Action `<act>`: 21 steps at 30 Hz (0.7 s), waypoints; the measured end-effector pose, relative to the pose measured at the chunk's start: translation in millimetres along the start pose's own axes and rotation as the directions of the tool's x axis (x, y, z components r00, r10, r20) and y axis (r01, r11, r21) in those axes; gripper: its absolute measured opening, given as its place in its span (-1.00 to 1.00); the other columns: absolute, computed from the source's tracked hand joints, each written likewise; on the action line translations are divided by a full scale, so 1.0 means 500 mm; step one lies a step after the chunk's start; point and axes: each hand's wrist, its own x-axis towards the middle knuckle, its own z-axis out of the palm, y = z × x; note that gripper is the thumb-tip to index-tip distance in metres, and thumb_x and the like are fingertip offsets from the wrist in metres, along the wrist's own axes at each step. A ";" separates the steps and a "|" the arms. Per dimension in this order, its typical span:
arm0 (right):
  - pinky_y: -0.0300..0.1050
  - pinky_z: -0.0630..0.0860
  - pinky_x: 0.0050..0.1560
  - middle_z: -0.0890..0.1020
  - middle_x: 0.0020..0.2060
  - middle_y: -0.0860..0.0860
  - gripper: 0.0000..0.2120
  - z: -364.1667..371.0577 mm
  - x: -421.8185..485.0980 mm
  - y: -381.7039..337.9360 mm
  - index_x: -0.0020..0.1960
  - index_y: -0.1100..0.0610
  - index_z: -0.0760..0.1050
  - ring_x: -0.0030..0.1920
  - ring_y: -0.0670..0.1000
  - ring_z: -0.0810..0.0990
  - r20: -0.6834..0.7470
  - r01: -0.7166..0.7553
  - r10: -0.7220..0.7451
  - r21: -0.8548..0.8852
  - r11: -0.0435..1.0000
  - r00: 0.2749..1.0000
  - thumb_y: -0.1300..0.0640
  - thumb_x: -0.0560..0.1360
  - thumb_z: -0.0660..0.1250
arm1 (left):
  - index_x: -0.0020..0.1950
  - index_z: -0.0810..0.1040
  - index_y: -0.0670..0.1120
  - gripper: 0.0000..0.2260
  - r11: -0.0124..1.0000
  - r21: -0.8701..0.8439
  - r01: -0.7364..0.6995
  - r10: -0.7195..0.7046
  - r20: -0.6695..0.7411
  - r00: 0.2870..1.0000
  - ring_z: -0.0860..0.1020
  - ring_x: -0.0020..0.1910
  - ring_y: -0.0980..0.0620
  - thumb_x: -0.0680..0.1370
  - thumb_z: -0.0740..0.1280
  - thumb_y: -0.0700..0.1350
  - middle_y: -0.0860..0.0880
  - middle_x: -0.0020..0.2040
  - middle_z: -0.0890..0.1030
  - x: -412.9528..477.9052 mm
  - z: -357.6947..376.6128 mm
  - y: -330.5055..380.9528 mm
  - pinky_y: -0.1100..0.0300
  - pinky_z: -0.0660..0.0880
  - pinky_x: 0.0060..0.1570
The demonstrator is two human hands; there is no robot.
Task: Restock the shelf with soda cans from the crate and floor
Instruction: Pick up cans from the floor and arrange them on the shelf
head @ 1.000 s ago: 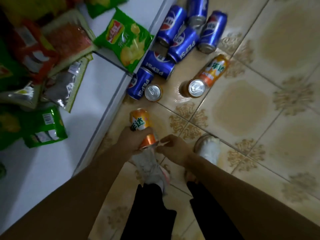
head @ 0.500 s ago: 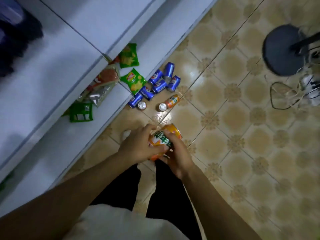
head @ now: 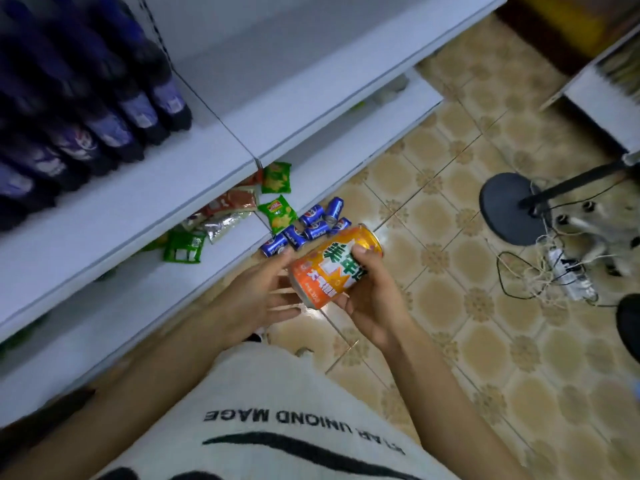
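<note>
The right hand [head: 375, 303] grips the orange can [head: 332, 268] — tilted, long axis running lower left to upper right — the left hand [head: 256, 299] straight-fingered beside it.

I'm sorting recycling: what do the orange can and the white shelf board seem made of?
The orange can looks like thin metal with a glossy printed coat; its end rim shows bare silver. The shelf board is smooth matte white, perhaps painted metal or laminate.

Dark bottles [head: 104, 112] are crowding the shelf [head: 214, 143] at ten o'clock; its bare white board is lying open toward twelve o'clock.
</note>
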 end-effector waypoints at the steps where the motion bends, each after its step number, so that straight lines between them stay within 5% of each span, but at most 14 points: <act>1: 0.02 0.59 0.08 0.68 0.03 0.08 -0.51 0.007 -0.015 -0.007 0.24 0.13 0.46 0.02 0.05 0.65 0.054 0.033 -0.032 -0.021 0.999 0.998 0.00 0.36 0.41 | 0.28 0.51 -0.01 -0.58 0.995 -0.097 0.001 0.001 0.022 1.000 0.60 0.15 -0.10 0.54 0.19 0.20 -0.13 0.18 0.62 -0.024 0.012 -0.012 0.00 0.56 0.05; 4: 0.04 0.56 0.11 0.67 0.03 0.11 -0.39 0.035 -0.061 -0.030 0.15 0.13 0.56 0.02 0.07 0.65 0.254 0.142 -0.118 -0.076 0.987 0.960 -0.03 0.15 0.58 | 0.29 0.52 -0.03 -0.43 0.924 -0.382 -0.015 0.038 0.053 0.998 0.60 0.16 -0.15 0.41 0.23 0.28 -0.15 0.19 0.62 -0.090 0.046 -0.043 -0.02 0.58 0.00; 6: 0.11 0.53 0.14 0.65 0.02 0.17 -0.50 0.057 -0.092 -0.045 0.07 0.18 0.59 0.05 0.15 0.62 0.389 0.212 -0.143 -0.139 0.967 0.910 0.05 0.17 0.51 | 0.31 0.50 -0.04 -0.39 0.863 -0.501 -0.070 0.101 0.036 0.994 0.62 0.12 -0.13 0.39 0.20 0.29 -0.14 0.18 0.63 -0.134 0.060 -0.060 0.01 0.56 -0.01; 11: 0.11 0.57 0.03 0.62 -0.03 0.23 -0.28 0.135 -0.158 -0.069 0.18 0.39 0.47 0.00 0.20 0.61 0.600 0.324 -0.139 -0.212 0.922 0.788 0.10 0.10 0.54 | 0.30 0.49 -0.04 -0.39 0.754 -0.562 -0.340 0.326 -0.130 0.937 0.62 0.12 -0.09 0.38 0.22 0.30 -0.13 0.18 0.63 -0.239 0.060 -0.094 0.04 0.59 0.00; 13: 0.22 0.52 0.08 0.58 0.00 0.27 -0.31 0.171 -0.179 -0.071 0.23 0.42 0.41 0.02 0.23 0.58 0.623 0.372 -0.138 -0.263 0.890 0.770 0.12 0.18 0.43 | 0.30 0.47 0.03 -0.38 0.707 -0.414 -0.573 0.473 -0.326 0.818 0.62 0.12 -0.03 0.35 0.33 0.34 -0.05 0.18 0.62 -0.272 0.052 -0.113 0.02 0.57 0.04; 15: 0.21 0.52 0.04 0.58 -0.04 0.21 -0.34 0.210 -0.197 -0.072 0.25 0.34 0.41 0.00 0.20 0.58 0.644 0.429 -0.138 -0.319 0.845 0.752 0.10 0.20 0.41 | 0.32 0.39 0.20 -0.31 0.663 -0.032 -0.748 0.650 -0.471 0.597 0.56 0.18 0.14 0.24 0.44 0.36 0.13 0.24 0.55 -0.303 0.037 -0.129 0.12 0.51 0.12; 17: 0.06 0.55 -0.07 0.63 -0.15 0.06 -0.47 0.251 -0.211 -0.067 0.14 0.13 0.49 -0.07 0.10 0.62 0.667 0.503 -0.158 -0.364 0.784 0.728 0.08 0.18 0.44 | 0.29 0.27 0.36 -0.27 0.613 0.309 -0.727 0.756 -0.495 0.427 0.46 0.21 0.33 0.18 0.49 0.31 0.31 0.27 0.44 -0.334 0.023 -0.133 0.35 0.44 0.13; 21: 0.03 0.59 -0.04 0.67 -0.11 0.00 -0.53 0.334 -0.238 -0.029 0.11 -0.04 0.51 -0.02 0.07 0.65 0.754 0.625 -0.132 -0.418 0.659 0.644 0.17 0.22 0.47 | 0.38 0.28 0.20 -0.21 0.556 0.487 -0.673 0.789 -0.563 0.244 0.49 0.14 0.34 0.21 0.54 0.16 0.21 0.24 0.48 -0.357 -0.018 -0.124 0.51 0.43 0.03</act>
